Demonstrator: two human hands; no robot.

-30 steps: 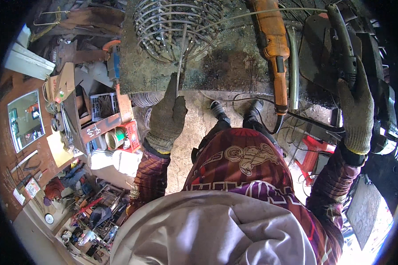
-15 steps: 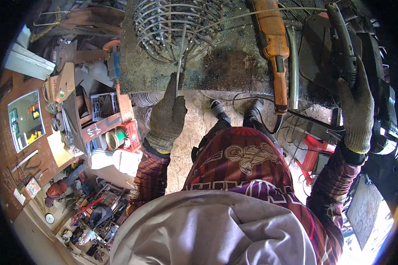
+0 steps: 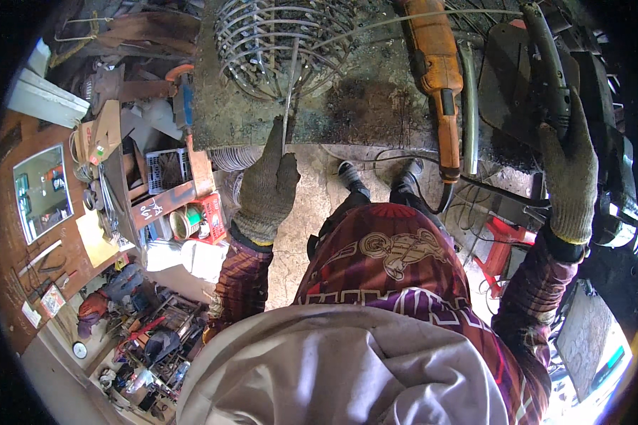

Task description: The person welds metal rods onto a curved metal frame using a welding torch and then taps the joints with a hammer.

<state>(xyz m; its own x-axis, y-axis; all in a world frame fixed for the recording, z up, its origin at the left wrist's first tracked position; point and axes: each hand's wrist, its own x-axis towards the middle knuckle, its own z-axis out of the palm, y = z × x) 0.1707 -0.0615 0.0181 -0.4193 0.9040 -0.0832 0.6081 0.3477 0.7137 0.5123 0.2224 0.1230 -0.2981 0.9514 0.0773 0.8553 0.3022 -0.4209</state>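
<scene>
My left hand [image 3: 268,188], in a grey knit glove, is closed around a thin metal rod [image 3: 291,85] at the near edge of the workbench. The rod points away from me, and its far end reaches a round, cage-like piece of curved metal bars [image 3: 276,42]. My right hand [image 3: 573,177], gloved the same way, grips the near end of a dark welding electrode holder [image 3: 546,60] between thumb and fingers. From the holder's far tip a long thin electrode [image 3: 418,15] stretches left toward the curved bars.
An orange angle grinder [image 3: 436,64] lies on the dark, stained workbench [image 3: 368,113], a metal tube [image 3: 469,106] beside it. Cables [image 3: 500,197] trail below the edge near a red stand [image 3: 503,248]. Left are shelves with a crate [image 3: 166,172] and a red basket [image 3: 209,219].
My right hand and the electrode holder have shifted very slightly to the left, and the electrode with them. My left hand and its rod look almost still.
</scene>
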